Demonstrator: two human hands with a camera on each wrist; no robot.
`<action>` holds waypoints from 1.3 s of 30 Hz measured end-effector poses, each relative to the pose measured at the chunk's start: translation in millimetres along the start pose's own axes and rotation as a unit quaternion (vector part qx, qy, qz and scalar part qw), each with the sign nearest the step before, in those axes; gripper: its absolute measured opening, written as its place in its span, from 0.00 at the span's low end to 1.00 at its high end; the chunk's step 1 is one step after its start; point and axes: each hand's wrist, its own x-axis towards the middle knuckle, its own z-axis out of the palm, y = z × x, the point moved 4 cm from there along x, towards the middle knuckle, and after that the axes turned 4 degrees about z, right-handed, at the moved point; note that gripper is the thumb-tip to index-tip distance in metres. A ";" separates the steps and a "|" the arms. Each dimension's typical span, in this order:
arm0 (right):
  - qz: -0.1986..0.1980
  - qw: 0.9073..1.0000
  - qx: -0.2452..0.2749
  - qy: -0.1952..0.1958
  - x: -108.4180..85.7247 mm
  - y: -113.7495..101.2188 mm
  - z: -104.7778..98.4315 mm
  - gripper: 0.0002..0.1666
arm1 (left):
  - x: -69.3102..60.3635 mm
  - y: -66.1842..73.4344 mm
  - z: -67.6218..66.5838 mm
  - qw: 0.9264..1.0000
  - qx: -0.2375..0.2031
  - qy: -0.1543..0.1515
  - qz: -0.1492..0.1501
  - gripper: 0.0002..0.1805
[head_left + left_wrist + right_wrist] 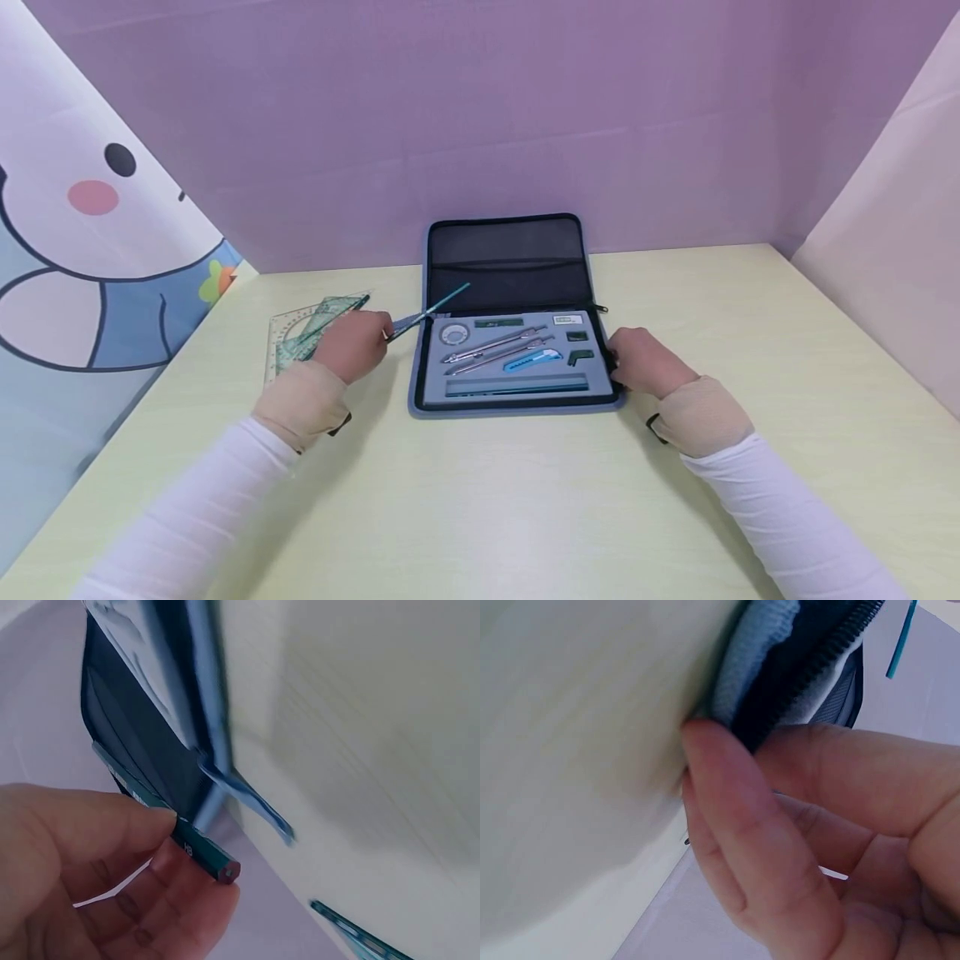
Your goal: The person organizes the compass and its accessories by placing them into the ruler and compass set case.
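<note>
A zippered case (517,407) lies unfolded on the table, its grey tray holding compasses, a blue cutter (532,359), a round tape-like ring (453,334) and small green items. The left hand (352,346) pinches a dark green pencil (202,853) between thumb and fingers, left of the case and above the table. In the head view, a thin green stick shape (447,297) extends from that hand over the case's left edge. At the case's right edge (754,682), the right hand (651,364) grips the zippered rim between thumb and fingers.
Clear and green rulers, including a set square (322,321) and a protractor (276,329), lie on the table left of the case, partly behind the left hand. A blue strap (259,806) sticks out at the case's left side. Purple cloth (487,108) hangs behind the table.
</note>
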 end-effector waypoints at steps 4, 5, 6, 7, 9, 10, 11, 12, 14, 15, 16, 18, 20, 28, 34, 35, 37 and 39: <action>0.001 1.000 0.003 -0.002 -0.6 -0.4 0.1 0.08 | 0.1 18.6 1.6 1.000 0.008 0.005 0.026 0.08; 0.000 1.000 0.004 -0.002 -0.8 -0.7 0.0 0.08 | -0.1 23.3 2.2 0.999 0.012 0.007 0.036 0.08; 0.000 1.000 0.004 -0.001 -0.8 -0.7 0.0 0.08 | -0.1 28.1 3.1 0.999 0.013 0.005 0.042 0.08; -0.001 1.000 0.004 -0.001 -0.7 -0.8 0.0 0.08 | -0.3 32.7 4.1 0.999 0.015 0.002 0.050 0.07; -0.004 1.000 0.001 0.002 -0.7 -0.9 0.0 0.07 | -0.5 41.5 6.8 0.998 0.015 -0.008 0.060 0.06; -0.005 1.000 0.001 0.003 -0.8 -1.0 -0.1 0.07 | -0.8 45.7 8.1 0.998 0.016 -0.013 0.065 0.06; -0.007 1.000 0.000 0.004 -0.9 -0.9 -0.1 0.07 | -0.9 49.4 9.6 0.997 0.016 -0.018 0.071 0.06; -0.007 1.000 -0.001 0.005 -0.8 -0.7 0.1 0.07 | -1.4 53.2 11.1 0.997 0.015 -0.022 0.074 0.06; -0.007 1.000 0.000 0.005 -0.9 -0.5 0.2 0.08 | -2.4 60.5 13.7 0.996 0.010 -0.030 0.082 0.06; -0.007 1.000 0.001 0.004 -0.8 -0.4 0.3 0.09 | -3.0 63.9 14.8 0.996 0.007 -0.033 0.086 0.07; -0.006 1.000 0.001 0.003 -0.7 -0.2 0.5 0.09 | -3.9 67.2 15.6 0.995 0.005 -0.035 0.091 0.07; -0.003 1.000 0.002 0.002 -0.1 0.4 0.8 0.10 | -5.1 73.4 17.6 0.994 -0.001 -0.039 0.099 0.08; -0.002 1.000 0.002 0.002 0.3 0.4 0.9 0.10 | -5.5 78.5 19.6 0.993 -0.005 -0.046 0.104 0.08; -0.001 1.000 0.002 -0.001 0.2 -0.5 0.7 0.10 | -5.1 91.3 27.4 0.990 0.003 -0.045 0.134 0.08; 0.001 1.000 0.001 -0.001 0.3 -0.9 0.3 0.10 | -5.4 95.8 31.5 0.989 0.018 -0.047 0.140 0.08; 0.001 1.000 0.001 -0.001 0.4 -0.9 0.3 0.10 | -5.5 96.2 31.8 0.989 0.020 -0.047 0.139 0.08; 0.002 1.000 -0.001 -0.001 0.7 -0.7 0.3 0.10 | -5.5 96.9 32.8 0.989 0.021 -0.045 0.140 0.08; 0.008 1.000 -0.002 -0.004 0.7 -0.5 0.4 0.11 | -5.2 97.8 33.7 0.989 0.021 -0.041 0.142 0.08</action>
